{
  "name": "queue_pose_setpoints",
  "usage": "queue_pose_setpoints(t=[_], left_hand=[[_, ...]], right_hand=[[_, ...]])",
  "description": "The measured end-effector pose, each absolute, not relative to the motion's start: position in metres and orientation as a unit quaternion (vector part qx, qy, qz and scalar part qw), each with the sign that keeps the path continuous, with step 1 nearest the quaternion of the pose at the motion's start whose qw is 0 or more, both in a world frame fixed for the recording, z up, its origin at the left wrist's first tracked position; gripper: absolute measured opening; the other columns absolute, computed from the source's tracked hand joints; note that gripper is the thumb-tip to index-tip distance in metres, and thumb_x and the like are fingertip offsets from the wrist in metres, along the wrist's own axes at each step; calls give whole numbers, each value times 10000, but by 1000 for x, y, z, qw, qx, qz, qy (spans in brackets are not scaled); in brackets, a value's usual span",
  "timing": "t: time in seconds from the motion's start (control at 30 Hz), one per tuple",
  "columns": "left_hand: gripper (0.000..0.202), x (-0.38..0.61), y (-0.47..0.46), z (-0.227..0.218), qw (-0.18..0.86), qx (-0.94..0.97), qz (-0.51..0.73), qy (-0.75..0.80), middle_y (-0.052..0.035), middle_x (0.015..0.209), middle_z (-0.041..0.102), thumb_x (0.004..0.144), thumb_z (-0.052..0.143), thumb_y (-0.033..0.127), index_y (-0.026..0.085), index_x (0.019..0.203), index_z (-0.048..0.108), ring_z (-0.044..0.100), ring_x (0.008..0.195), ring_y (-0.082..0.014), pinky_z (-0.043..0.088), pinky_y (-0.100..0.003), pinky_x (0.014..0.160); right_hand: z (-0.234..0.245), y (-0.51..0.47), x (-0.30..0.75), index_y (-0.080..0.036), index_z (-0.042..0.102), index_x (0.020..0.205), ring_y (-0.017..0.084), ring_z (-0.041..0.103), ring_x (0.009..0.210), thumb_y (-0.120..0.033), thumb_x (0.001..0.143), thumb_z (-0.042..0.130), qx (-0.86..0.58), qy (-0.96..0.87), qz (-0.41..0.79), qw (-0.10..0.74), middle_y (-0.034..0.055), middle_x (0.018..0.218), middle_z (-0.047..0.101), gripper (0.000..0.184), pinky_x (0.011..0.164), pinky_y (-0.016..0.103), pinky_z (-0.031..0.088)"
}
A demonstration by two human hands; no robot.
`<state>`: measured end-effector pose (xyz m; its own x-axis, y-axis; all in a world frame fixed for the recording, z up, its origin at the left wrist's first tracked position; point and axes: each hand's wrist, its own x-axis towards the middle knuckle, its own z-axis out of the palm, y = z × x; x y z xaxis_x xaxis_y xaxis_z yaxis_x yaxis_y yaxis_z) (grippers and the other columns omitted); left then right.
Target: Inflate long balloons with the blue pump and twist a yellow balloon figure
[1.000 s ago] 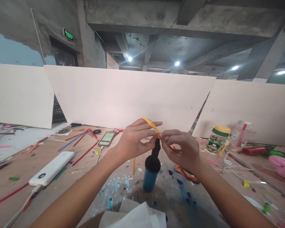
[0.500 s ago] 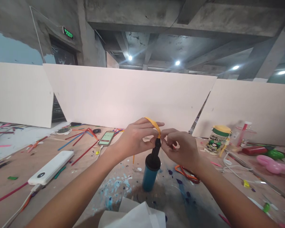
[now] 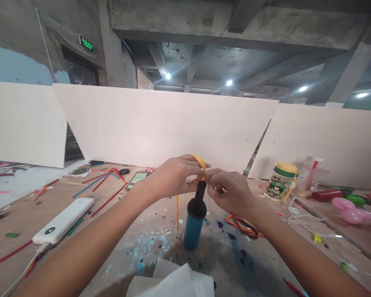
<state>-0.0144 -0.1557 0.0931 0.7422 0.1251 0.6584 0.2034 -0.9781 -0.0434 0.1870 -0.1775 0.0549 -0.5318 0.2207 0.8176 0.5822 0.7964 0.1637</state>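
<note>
A blue balloon pump (image 3: 193, 222) with a black nozzle stands upright on the brown table (image 3: 117, 231) in front of me. My left hand (image 3: 173, 177) and my right hand (image 3: 228, 189) meet just above the nozzle tip. Both pinch a long uninflated orange balloon (image 3: 199, 161) at the nozzle. The balloon loops over my left fingers, and its tail hangs down left of the pump to the table.
A white power bank (image 3: 63, 220) and a phone (image 3: 137, 180) lie to the left among several loose long balloons. A printed jar (image 3: 280, 181), pink inflated balloon (image 3: 352, 210) and white cables sit right. Orange-red balloons (image 3: 243, 225) lie by my right wrist. White paper (image 3: 173, 282) lies nearest me. White boards stand behind.
Both hands have shifted slightly left and lower, closer onto the pump's nozzle. The balloon's tail now hangs down straight beside the pump.
</note>
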Motion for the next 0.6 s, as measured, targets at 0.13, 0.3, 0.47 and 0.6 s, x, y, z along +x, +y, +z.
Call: queue_pose_setpoints(t=[0.13, 0.3, 0.47, 0.6], left_hand=[[171, -15, -155, 91, 57, -935, -337, -93, -61, 886, 688, 732, 496, 44, 182, 749, 595, 631, 908, -185, 498, -320, 829], [179, -16, -154, 86, 54, -931, -339, -122, -48, 846, 685, 730, 499, 48, 184, 760, 610, 643, 818, -179, 504, -292, 746], [118, -11, -159, 76, -122, -883, -416, -181, -21, 810, 681, 744, 545, 114, 187, 792, 624, 649, 773, -162, 514, -287, 750], [111, 3, -164, 61, -409, -729, -507, -208, -3, 711, 632, 830, 557, 275, 174, 872, 572, 607, 688, -130, 521, -283, 691]], right_hand=[[52, -175, 187, -234, 355, 752, 83, 480, 501, -2, 674, 448, -229, -850, -225, 417, -63, 648, 540, 262, 478, 195, 325], [51, -175, 186, -232, 357, 745, 81, 501, 513, 8, 671, 441, -229, -850, -225, 418, -59, 682, 570, 265, 477, 191, 323], [53, -174, 185, -233, 363, 769, 77, 459, 496, 6, 701, 436, -234, -850, -222, 416, -54, 706, 565, 259, 483, 198, 322], [54, -175, 184, -233, 359, 782, 83, 441, 512, -3, 713, 437, -235, -856, -217, 406, -51, 708, 539, 253, 485, 203, 316]])
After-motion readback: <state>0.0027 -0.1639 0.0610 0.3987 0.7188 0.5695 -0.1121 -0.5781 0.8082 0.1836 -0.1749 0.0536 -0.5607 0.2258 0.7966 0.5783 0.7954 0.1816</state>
